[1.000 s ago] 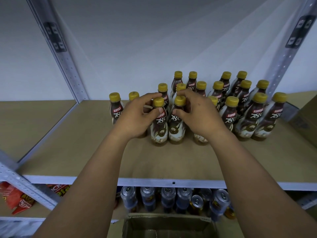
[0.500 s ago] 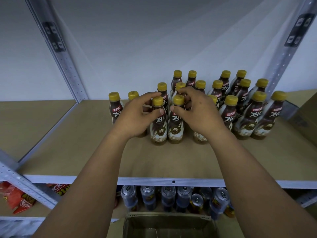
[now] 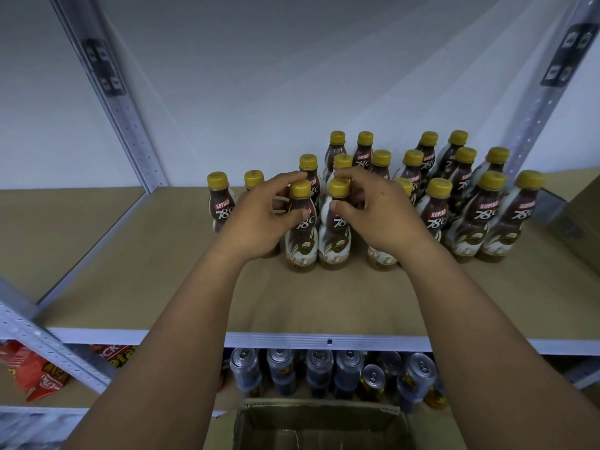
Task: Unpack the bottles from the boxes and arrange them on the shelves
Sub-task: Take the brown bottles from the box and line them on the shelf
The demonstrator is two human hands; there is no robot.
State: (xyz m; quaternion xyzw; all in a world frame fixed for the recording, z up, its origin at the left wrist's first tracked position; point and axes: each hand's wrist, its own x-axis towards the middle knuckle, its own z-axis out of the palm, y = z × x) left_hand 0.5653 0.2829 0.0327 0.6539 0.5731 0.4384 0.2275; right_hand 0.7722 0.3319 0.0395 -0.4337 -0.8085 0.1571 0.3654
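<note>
Two Kopiko bottles stood upright, side by side.
The left hand gripped the left bottle, the right hand the right bottle.

Silver-topped drink cans crowded together, red snack packets well to their left.

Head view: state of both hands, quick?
Left hand: grips front bottle near its neck.
Right hand: grips neighbouring bottle near its neck.
</note>
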